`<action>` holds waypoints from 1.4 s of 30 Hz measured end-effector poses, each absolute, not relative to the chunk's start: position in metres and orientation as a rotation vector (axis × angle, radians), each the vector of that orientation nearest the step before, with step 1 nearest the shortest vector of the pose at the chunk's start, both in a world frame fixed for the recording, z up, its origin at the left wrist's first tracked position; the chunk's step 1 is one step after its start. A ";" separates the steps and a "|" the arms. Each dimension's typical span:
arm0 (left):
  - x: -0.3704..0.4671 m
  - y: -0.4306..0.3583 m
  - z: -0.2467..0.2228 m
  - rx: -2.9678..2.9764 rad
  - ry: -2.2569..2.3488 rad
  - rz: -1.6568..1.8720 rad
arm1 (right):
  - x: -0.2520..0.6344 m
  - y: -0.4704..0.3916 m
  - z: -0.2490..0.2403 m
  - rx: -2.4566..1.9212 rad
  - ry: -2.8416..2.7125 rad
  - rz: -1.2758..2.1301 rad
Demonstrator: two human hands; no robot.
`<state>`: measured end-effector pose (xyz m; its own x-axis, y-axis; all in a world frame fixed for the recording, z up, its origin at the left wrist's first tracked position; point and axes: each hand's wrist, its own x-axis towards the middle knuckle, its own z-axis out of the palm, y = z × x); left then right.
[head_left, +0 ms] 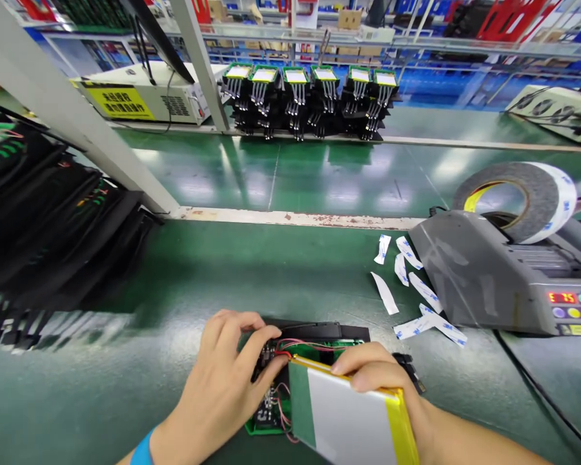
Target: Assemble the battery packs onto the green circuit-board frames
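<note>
The flat pouch cell (348, 413), silver-grey with a green band at one end and yellow tape at the other, is held tilted above the near right part of the green-edged housing (257, 429). Its longer visible edge runs crosswise between the two hands, sloping slightly down to the right; the lower right part is cut off by the frame.

The right hand (392, 381) is clamped on the cell, its fingers over the far edge towards the yellow-taped end. The left hand (227, 374) lies to the left, nearer the green-banded end, with its thumb beside the corner where short red leads (283, 354) appear. Its thumb and forefinger stand slightly apart at the tips; whether they grip a lead cannot be told.

Below and left of the cell, the circuit board (267, 411) shows within the housing, with thin pink wires (281, 413) looping beside it. A black bar (314, 331) lies along the far side.

Farther right on the green bench (271, 265), white liner strips (425, 294) lie scattered beside a grey tape dispenser (484, 278), on which a large tape roll (564, 194) stands.
</note>
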<state>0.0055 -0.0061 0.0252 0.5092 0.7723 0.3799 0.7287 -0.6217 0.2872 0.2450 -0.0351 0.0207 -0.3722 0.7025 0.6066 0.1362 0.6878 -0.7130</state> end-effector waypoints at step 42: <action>-0.010 0.018 0.014 2.129 0.756 0.556 | 0.231 -0.023 -0.020 -0.743 -1.514 1.060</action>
